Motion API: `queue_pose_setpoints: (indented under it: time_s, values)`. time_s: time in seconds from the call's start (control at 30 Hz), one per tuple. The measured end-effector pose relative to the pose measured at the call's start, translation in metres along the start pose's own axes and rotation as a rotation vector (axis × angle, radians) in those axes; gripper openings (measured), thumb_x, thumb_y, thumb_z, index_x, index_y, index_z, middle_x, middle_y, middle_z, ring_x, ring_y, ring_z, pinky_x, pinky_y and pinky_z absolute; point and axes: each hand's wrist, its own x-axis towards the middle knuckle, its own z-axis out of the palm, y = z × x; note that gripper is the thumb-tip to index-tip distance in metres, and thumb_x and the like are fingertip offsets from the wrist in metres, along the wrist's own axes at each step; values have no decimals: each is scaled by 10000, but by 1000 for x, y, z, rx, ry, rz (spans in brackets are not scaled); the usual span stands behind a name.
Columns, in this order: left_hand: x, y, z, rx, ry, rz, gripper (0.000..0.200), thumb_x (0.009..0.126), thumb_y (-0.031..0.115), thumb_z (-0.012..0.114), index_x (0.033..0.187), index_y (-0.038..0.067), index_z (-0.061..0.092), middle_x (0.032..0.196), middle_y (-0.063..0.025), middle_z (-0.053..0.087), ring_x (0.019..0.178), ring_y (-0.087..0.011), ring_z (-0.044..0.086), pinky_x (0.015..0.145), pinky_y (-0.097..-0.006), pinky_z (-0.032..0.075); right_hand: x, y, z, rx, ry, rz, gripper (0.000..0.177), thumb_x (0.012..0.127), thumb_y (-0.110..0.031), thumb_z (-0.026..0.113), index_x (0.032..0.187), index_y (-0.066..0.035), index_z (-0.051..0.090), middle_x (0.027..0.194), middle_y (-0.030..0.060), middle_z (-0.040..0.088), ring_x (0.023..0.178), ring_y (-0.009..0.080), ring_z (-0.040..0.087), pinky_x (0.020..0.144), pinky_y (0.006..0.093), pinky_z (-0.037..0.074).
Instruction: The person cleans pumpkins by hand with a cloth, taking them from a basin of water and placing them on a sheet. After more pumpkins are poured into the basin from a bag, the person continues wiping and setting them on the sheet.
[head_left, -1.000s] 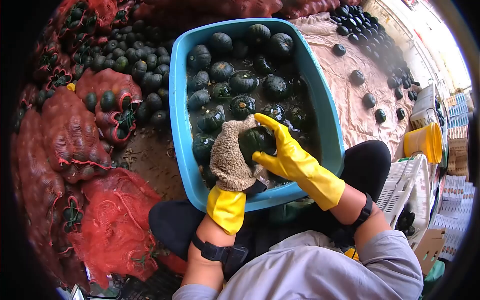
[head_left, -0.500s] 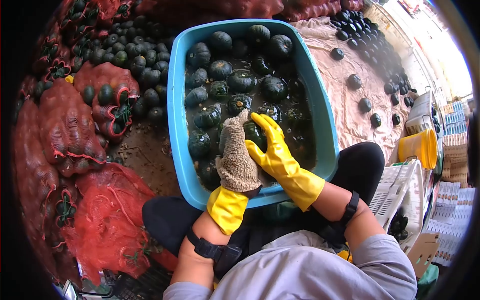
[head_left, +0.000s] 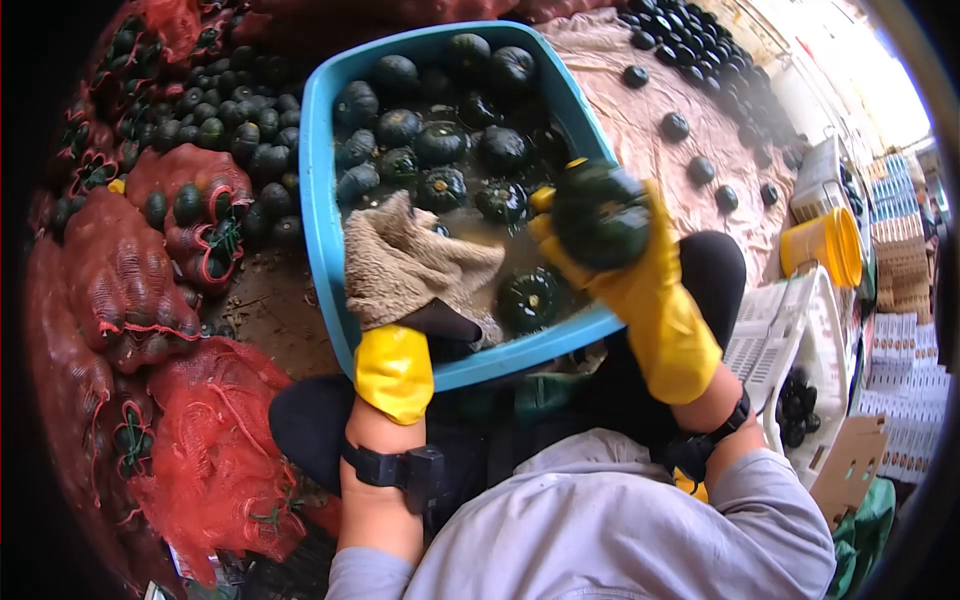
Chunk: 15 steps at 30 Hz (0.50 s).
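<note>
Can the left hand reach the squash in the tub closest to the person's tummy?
Probably yes. The left hand is near that kabocha squash, and only loose brown cloth seems to be between them. The cloth covers that hand, though, so gripping might be tricky.

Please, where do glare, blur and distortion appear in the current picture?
All in the head view: white glare at upper right; haze softening part of the squash pile; shiny highlights on the held squash; fisheye curving, with black corners.
</note>
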Motion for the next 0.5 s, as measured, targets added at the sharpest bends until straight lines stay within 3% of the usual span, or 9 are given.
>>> queue_pose_setpoints:
  time_s: [0.03,0.07,0.2,0.3,0.33,0.4,0.43,0.47,0.5]
  values:
    - [2,-5,-2,20,6,-6,339,915,163,802,1196,34,662,1129,-123,742,1048,-244,711,955,-365,562,-19,-33,-6,55,-17,-155,828,1000,-630,643,1492,27,541,1442,316,619,1280,470,659,1072,571,596]
    - [3,-9,-4,37,10,-9,340,918,167,795,1200,34,661,1133,-124,741,1056,-247,708,961,-366,559,-38,-77,-41,11,119,-458,758,1013,-518,676,1483,58,531,1415,322,630,1300,468,644,1087,539,603]
    - [6,-19,-8,90,14,-22,342,930,183,768,1217,31,657,1152,-129,735,1090,-258,695,985,-370,545,-170,-260,-162,140,171,-1014,696,1012,-479,619,1406,96,607,1439,268,650,1246,448,673,990,534,633]
    - [8,-27,-8,104,13,-26,346,940,195,747,1229,30,654,1166,-133,730,1115,-267,685,1003,-372,534,-185,-251,-136,110,300,-1317,567,1030,-356,609,1437,37,604,1408,200,668,1210,346,687,980,471,613]
    - [9,-30,-7,110,11,-27,348,943,199,740,1233,29,653,1171,-134,729,1123,-270,682,1009,-373,531,-161,-223,-118,-215,318,-1271,497,1047,-268,592,1457,13,597,1377,170,676,1198,312,684,986,437,598]
    - [10,-34,-6,116,1,-26,351,949,207,727,1242,28,651,1180,-137,726,1140,-275,675,1021,-375,524,-90,-126,-79,-1351,294,-1125,421,1081,-91,556,1498,-37,583,1316,110,692,1173,243,678,999,370,569]
    - [11,-35,-6,119,-1,-25,353,952,211,720,1246,27,650,1185,-138,724,1149,-278,672,1027,-376,520,-66,-85,-47,-1862,158,-828,441,1072,-26,561,1512,-37,580,1309,71,691,1181,219,661,990,345,553]
    - [12,-37,-6,124,-4,-22,356,955,214,713,1250,27,649,1190,-139,723,1157,-281,668,1033,-377,516,-34,-43,-15,-1129,41,-331,494,1017,-232,710,1459,-30,623,1382,107,658,1191,214,660,992,321,528]
    - [12,-38,-7,129,-7,-21,358,958,218,706,1254,26,648,1195,-140,721,1165,-284,665,1039,-378,513,-30,-17,18,-1618,159,71,571,999,-332,711,1507,-97,601,1417,134,657,1213,274,682,1026,383,538]
